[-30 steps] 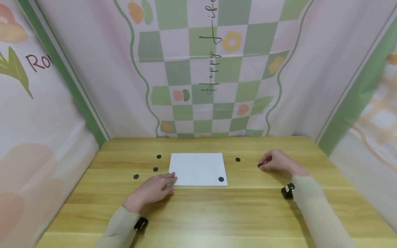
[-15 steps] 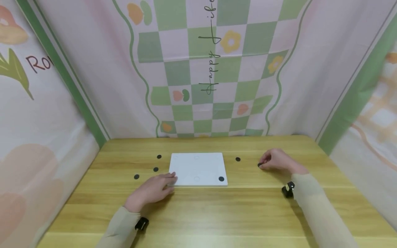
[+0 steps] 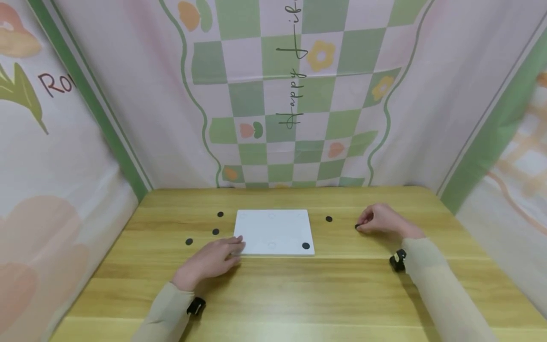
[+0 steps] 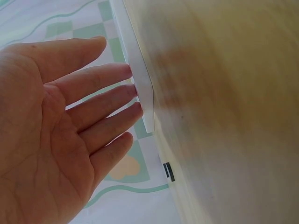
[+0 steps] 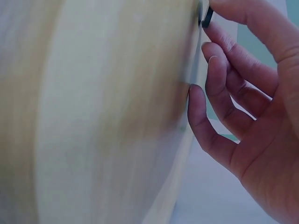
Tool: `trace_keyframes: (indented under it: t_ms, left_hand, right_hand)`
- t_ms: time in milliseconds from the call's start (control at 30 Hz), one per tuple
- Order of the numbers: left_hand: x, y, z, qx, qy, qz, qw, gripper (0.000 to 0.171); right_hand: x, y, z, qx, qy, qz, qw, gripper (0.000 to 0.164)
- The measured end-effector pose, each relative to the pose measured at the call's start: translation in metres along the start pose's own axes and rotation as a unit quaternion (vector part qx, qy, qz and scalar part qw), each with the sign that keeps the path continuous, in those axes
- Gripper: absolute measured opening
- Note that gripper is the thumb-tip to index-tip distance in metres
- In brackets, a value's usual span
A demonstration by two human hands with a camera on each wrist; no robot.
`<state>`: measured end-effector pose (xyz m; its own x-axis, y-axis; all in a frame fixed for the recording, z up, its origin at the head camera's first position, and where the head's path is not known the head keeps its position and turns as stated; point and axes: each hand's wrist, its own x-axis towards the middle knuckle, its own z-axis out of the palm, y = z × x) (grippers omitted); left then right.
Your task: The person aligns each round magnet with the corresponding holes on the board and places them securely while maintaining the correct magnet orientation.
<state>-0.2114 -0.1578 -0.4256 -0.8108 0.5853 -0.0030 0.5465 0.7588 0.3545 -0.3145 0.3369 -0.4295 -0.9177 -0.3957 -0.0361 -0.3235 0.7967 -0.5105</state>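
Note:
My left hand (image 3: 210,260) rests its fingertips on the front left corner of a white rectangular board (image 3: 273,231). In the left wrist view those fingers are nearly straight, their tips at the board's edge. Faint round outlines mark the board, and one flat black disc (image 3: 306,246) sits at its front right corner. Off to the right, my right hand (image 3: 383,221) pinches another small black disc (image 5: 207,17) between thumb and index finger, low over the table. In the right wrist view this disc is tilted on edge, and the other fingers curl loosely below it.
Left of the board, three black discs lie on the wooden table (image 3: 273,294), one of them (image 3: 189,242) nearest my left hand. A further black disc (image 3: 329,219) lies between the board and my right hand. Patterned curtains (image 3: 282,95) enclose the back and sides.

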Motion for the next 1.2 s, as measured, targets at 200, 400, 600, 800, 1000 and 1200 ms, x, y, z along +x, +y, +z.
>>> trace_keyframes:
  t_ms: [200,400,600,800,1000,1200]
  left_hand:
    - [0.000,-0.001,0.000,0.005,-0.001,0.000,1.0000,0.042]
    - [0.000,0.000,-0.001,0.005,-0.006,-0.001,1.0000,0.044]
    - [0.000,0.000,-0.001,0.004,-0.009,0.000,1.0000,0.044]
    - [0.000,0.001,-0.002,0.002,-0.012,-0.005,0.9999,0.044]
    - [0.000,0.001,-0.003,0.001,-0.011,-0.002,0.9999,0.044]
    - [0.000,0.001,-0.003,-0.004,-0.014,-0.008,0.9999,0.044]
  right_hand:
    - [0.004,-0.002,0.001,0.004,0.000,0.007,1.000,0.018]
    - [0.009,-0.006,0.002,0.006,0.004,0.003,1.000,0.019]
    - [0.013,-0.012,0.005,0.013,0.015,-0.003,1.000,0.019]
    - [0.019,-0.017,0.007,0.011,0.022,-0.017,1.000,0.020]
    - [0.026,-0.023,0.010,0.016,0.029,-0.026,0.999,0.019]
    - [0.031,-0.030,0.014,0.031,0.029,-0.028,0.999,0.018]
